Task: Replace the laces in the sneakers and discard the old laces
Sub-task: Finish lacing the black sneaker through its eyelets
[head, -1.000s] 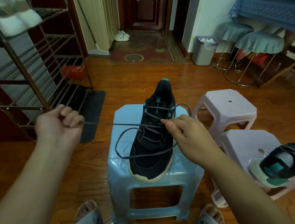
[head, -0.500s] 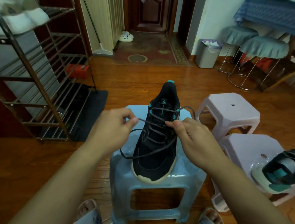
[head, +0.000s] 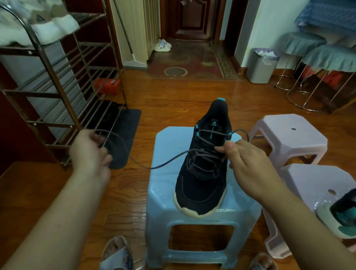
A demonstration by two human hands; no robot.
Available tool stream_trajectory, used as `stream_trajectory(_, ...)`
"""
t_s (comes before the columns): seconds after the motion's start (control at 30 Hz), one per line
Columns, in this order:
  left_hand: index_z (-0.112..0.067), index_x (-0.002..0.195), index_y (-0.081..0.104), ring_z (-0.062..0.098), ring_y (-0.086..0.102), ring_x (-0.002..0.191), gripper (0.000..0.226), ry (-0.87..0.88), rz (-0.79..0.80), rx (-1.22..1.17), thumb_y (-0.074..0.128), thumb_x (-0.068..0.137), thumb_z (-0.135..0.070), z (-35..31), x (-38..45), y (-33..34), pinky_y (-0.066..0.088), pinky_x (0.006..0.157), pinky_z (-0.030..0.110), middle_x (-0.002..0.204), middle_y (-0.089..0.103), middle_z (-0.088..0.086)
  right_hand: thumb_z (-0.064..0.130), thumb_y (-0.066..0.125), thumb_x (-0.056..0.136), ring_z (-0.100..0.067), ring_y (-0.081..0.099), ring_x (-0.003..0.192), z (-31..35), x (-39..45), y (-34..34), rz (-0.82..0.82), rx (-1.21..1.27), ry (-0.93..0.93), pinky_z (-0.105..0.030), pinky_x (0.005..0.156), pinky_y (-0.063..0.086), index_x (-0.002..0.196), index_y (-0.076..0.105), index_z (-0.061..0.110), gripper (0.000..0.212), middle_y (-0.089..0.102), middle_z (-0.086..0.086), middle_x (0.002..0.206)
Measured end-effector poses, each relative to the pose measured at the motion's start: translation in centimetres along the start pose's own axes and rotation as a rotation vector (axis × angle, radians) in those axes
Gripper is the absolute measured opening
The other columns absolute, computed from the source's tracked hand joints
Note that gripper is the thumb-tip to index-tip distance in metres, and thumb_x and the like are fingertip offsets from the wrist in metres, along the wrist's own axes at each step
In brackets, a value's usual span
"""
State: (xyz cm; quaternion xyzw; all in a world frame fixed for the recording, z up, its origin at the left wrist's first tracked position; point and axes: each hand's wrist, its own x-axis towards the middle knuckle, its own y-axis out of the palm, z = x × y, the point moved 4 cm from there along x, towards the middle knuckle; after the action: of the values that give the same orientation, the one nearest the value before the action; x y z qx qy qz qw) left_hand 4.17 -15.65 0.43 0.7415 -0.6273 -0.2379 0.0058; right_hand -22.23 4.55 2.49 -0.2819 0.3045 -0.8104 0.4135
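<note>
Since half a second ago, the left hand (head: 90, 152) has been drawn out leftward, its fingers gripping the grey lace (head: 161, 162). The right hand (head: 249, 162) pinches the lace at the eyelets of the black sneaker (head: 203, 180), which stands on the blue stool (head: 167, 147). Several rows remain threaded, and the second sneaker (head: 351, 211) lies untouched on a stool at the right, so most of the task is judged left.

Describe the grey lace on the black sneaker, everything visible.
The grey lace is a thin round cord, still threaded in crossings through the black sneaker on the blue stool. One end runs out left, slack, to the left hand, which grips it. The right hand pinches a crossing near the tongue. Another loop arcs behind that hand.
</note>
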Motion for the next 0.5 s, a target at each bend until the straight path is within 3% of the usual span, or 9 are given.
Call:
stream_trajectory(0.07,-0.018,0.092,0.060,0.010,0.038,0.049,0.026,0.153,0.075,0.324,0.053,0.102,-0.041,-0.2,-1.2,1.5,0.033,0.051,0.028,0.067,0.045,-0.005,0.062,0.018,0.098,-0.002,0.059,0.086,-0.1,0.0,0.2,0.000,0.002,0.000,-0.029,0.078,0.044,0.123,0.071,0.033,0.066,0.059,0.014,0.098)
stream_trajectory(0.17,-0.022,0.092,0.059,0.012,0.055,0.071,0.026,0.496,0.298,0.781,0.056,0.101,-0.046,0.5,-3.6,3.8,0.042,0.066,0.033,0.079,0.057,-0.007,0.063,0.018,0.099,-0.007,0.061,0.088,-0.3,0.0,0.5,-0.001,-0.003,-0.001,-0.036,0.082,0.048,0.125,0.069,0.035,0.064,0.058,0.012,0.098)
stream_trajectory(0.23,-0.033,0.112,0.062,-0.001,0.058,0.094,0.017,0.488,0.532,0.843,0.060,0.100,-0.044,1.9,-5.3,5.3,0.045,0.078,0.027,0.101,0.064,-0.018,0.064,0.018,0.099,-0.010,0.061,0.088,-0.4,-0.1,0.6,-0.007,-0.003,-0.005,-0.040,0.084,0.050,0.126,0.068,0.037,0.063,0.058,0.010,0.097)
stream_trajectory(0.3,-0.039,0.130,0.062,-0.007,0.055,0.106,0.031,0.485,0.740,0.926,0.065,0.098,-0.040,3.7,-6.7,6.6,0.039,0.085,0.013,0.113,0.065,-0.024,0.065,0.018,0.098,-0.011,0.061,0.088,-0.5,-0.1,0.6,-0.013,0.002,-0.013,-0.042,0.084,0.050,0.126,0.068,0.037,0.063,0.057,0.011,0.095)
stream_trajectory(0.37,-0.034,0.123,0.071,-0.005,0.060,0.106,0.027,0.570,0.773,0.986,0.069,0.097,-0.034,4.8,-7.5,7.5,0.043,0.088,0.014,0.109,0.069,-0.023,0.066,0.018,0.098,-0.010,0.062,0.087,-0.6,-0.1,0.6,-0.022,-0.001,-0.019,-0.042,0.084,0.050,0.125,0.068,0.037,0.064,0.056,0.012,0.093)
stream_trajectory(0.5,-0.027,0.092,0.077,-0.003,0.064,0.091,0.007,0.618,0.734,0.988,0.072,0.095,-0.024,4.8,-7.4,8.0,0.049,0.082,0.023,0.090,0.071,-0.018,0.066,0.017,0.099,-0.011,0.061,0.087,-0.7,-0.2,0.6,-0.024,-0.029,-0.025,-0.043,0.084,0.049,0.126,0.067,0.039,0.064,0.055,0.013,0.092)
